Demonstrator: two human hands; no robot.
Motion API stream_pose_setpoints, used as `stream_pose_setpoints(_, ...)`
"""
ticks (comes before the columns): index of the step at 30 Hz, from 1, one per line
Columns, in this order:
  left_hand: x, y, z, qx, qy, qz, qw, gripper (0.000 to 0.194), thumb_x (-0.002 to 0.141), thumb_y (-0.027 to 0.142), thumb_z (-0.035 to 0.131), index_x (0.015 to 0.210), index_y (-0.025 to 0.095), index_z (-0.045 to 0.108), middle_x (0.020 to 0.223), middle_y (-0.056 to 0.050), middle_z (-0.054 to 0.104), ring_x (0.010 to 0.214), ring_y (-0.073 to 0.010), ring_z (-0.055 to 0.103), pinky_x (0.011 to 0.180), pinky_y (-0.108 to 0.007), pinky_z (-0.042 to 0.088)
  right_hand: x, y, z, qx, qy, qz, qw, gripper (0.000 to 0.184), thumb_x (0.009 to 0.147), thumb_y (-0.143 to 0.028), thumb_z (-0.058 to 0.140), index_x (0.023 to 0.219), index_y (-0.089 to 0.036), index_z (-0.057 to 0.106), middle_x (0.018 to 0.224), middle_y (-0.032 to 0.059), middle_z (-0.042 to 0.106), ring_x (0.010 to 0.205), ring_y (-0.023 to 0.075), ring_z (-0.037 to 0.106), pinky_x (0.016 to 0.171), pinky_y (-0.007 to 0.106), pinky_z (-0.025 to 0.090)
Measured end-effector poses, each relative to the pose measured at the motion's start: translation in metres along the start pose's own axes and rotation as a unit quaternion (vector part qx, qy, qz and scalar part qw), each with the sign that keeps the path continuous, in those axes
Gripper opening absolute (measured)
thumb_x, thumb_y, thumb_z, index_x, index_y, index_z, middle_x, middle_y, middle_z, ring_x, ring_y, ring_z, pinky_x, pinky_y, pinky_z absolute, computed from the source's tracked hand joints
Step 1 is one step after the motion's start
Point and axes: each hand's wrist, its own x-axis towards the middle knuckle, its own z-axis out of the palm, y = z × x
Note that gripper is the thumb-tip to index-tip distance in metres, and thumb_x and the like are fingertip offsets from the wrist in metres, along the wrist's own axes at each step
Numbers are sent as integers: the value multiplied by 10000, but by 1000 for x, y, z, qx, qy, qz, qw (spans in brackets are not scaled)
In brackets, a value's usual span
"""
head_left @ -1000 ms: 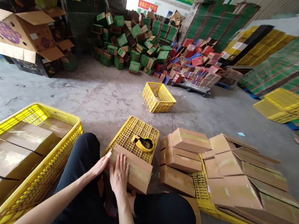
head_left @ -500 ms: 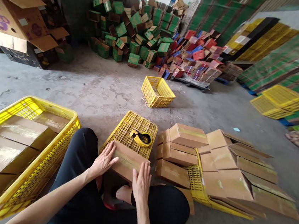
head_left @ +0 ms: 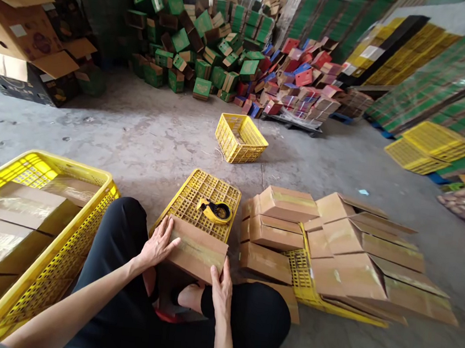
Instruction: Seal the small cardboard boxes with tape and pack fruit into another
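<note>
A taped cardboard box (head_left: 197,249) rests on the near end of an upturned yellow crate (head_left: 191,192) between my knees. My left hand (head_left: 157,245) grips the box's left end, fingers over its edge and thumb on top. At the right end my right hand (head_left: 222,286) holds the box, thumb on the near edge and fingers along the side. Beyond the box lies a yellow-and-black tape dispenser (head_left: 216,211), untouched on the crate.
To my left stands a large yellow crate (head_left: 107,197) with several taped boxes (head_left: 25,205). On my right, several cardboard boxes (head_left: 349,275) lie in and around another yellow crate (head_left: 303,270). Ahead are a small yellow crate (head_left: 242,139) and a heap of green boxes (head_left: 202,85).
My right hand has shifted from lying on the box's top right corner to gripping its right end. My left hand stays at the left end. The view has shifted slightly.
</note>
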Motion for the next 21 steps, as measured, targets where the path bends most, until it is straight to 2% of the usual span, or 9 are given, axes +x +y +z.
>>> stream_pose_setpoints(6,-2,4,-3,15,-17,-9,1000,869,984,732,404,1658,197,288,1757,-156,104,1591,-417,192,1269,-523,246,-1,1,0,-3,2,-33,999,928,905,-756,409,1561,-101,463,1594,173,501,1511,311,432,1240,445,358)
stream_pose_setpoints(15,0,2,-3,19,-26,-1,999,963,931,807,433,1656,188,297,1754,-171,103,1579,-463,193,1263,-547,234,0,-1,-1,-31,9,-69,997,873,931,-726,388,1547,-116,488,1541,166,565,1475,308,486,1214,450,396)
stream_pose_setpoints(21,7,-6,-1,-23,-38,10,999,964,884,822,522,1655,288,296,1757,-161,92,1565,-514,183,1228,-659,218,3,-11,-2,-106,11,-113,988,813,996,-656,277,1572,-109,450,1551,168,554,1446,282,527,1167,422,454)
